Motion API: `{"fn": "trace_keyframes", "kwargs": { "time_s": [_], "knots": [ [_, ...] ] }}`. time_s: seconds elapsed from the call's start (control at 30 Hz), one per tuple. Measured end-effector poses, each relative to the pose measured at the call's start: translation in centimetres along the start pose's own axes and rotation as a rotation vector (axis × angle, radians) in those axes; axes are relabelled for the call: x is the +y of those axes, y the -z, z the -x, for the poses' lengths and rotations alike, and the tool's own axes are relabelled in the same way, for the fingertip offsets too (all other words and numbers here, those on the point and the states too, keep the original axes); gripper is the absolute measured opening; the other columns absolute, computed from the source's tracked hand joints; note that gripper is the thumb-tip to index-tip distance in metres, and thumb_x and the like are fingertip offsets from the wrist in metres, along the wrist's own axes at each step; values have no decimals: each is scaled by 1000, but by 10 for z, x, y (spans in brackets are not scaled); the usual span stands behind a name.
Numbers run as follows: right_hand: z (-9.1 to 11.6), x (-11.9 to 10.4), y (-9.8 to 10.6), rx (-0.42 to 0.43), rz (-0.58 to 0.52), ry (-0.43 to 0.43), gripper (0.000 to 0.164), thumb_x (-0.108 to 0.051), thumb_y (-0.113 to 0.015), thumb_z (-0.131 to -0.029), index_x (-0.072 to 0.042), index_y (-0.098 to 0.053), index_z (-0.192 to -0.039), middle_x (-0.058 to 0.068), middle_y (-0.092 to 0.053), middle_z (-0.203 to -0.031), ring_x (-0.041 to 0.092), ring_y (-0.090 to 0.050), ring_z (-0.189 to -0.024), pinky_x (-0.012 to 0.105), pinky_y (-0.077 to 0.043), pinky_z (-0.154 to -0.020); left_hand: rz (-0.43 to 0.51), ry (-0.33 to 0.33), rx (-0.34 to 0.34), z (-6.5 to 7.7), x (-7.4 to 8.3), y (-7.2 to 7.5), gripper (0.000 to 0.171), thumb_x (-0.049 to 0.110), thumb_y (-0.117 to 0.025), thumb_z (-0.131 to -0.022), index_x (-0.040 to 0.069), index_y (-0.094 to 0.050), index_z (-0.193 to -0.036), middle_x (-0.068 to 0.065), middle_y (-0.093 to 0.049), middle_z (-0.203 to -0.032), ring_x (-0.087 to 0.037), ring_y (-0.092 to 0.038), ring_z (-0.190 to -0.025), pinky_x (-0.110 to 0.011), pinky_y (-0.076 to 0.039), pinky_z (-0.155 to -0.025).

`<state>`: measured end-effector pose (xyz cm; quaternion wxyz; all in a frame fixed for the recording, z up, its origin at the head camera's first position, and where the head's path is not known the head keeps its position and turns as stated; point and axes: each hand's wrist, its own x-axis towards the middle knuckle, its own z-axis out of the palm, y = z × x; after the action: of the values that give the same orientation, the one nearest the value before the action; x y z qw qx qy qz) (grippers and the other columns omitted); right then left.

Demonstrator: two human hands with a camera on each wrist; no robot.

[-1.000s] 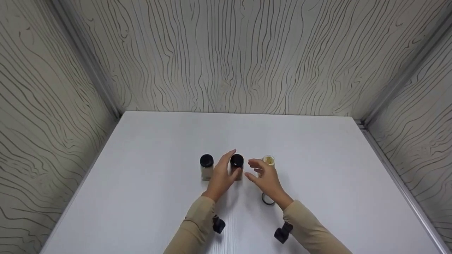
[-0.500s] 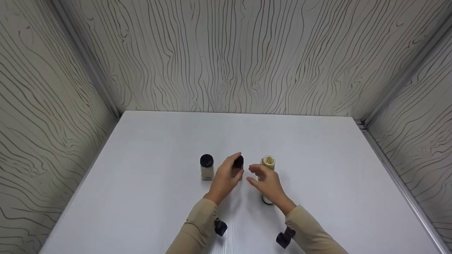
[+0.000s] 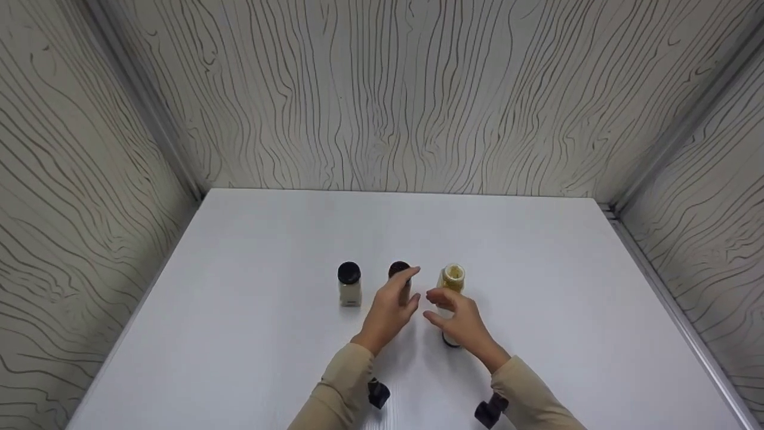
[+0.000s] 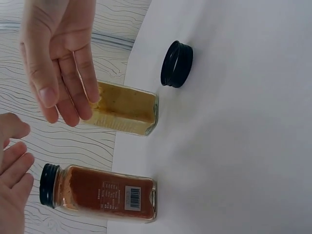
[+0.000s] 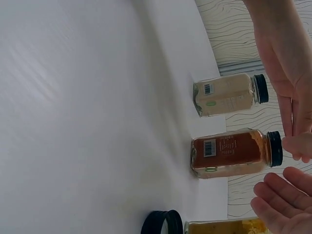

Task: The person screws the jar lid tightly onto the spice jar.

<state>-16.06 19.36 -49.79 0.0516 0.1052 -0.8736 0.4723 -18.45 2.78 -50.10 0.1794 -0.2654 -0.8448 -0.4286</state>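
Note:
In the head view my left hand (image 3: 387,312) is raised in front of the middle spice jar (image 3: 399,267), partly covering it. Its fingers are spread and loosely bent, holding nothing. That jar has a black lid and reddish-brown powder (image 4: 87,190), plain to see in the left wrist view. My right hand (image 3: 467,322), fingers loosely curved around air, hovers in front of a lidless jar of yellow powder (image 3: 453,276). Behind the right wrist, on the table, lies a loose black lid (image 4: 181,66). The two hands' fingertips face each other with a narrow gap.
Left of the middle jar stands a third jar of pale powder (image 3: 350,292), its black lid on. All of this is on a white table (image 3: 256,334), bounded by wood-grain panels (image 3: 382,107) at the back and both sides.
Both hands have drawn slightly nearer the body and to the right, the left one sliding from beside the middle jar to in front of it. The jars stay where they were.

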Motion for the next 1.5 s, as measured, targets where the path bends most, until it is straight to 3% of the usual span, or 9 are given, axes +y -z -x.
{"fn": "trace_keyframes", "kwargs": {
  "time_s": [0.37, 0.67, 1.23, 1.5],
  "knots": [
    [6, 10, 9, -3, 38, -36, 31, -4, -72, -82, 3, -63, -111, 19, -70, -110, 36, -66, -106, 46, -57, -93, -7, -10, -75, 3, 8, -10, 46, 8, -65, -90, 6, -53, -133, -9, -62, -132, -21, -59, -125, -32, -51, -107],
    [11, 20, 15, 1, 69, -95, 32, -5, -72, -82, -3, -65, -113, 15, -70, -115, 33, -65, -108, 49, -55, -96, 12, -24, -144, 3, 13, -24, 48, 6, -64, -90, 2, -49, -136, -12, -60, -135, -22, -58, -127, -31, -49, -108],
    [22, 33, 18, -48, 168, -78, 35, -6, -75, -79, -2, -65, -112, 17, -69, -116, 36, -65, -109, 51, -55, -95, 87, 208, -232, -5, 7, -50, 57, 8, -64, -90, 0, -41, -142, -17, -52, -143, -29, -51, -134, -39, -44, -113],
    [27, 36, 21, -91, 212, -75, 44, -5, -78, -75, 3, -63, -116, 21, -67, -118, 38, -63, -110, 52, -55, -93, 104, 271, -236, -17, 2, -56, 58, 9, -64, -90, -1, -41, -142, -18, -51, -143, -30, -50, -134, -42, -44, -113]
  ]
}}
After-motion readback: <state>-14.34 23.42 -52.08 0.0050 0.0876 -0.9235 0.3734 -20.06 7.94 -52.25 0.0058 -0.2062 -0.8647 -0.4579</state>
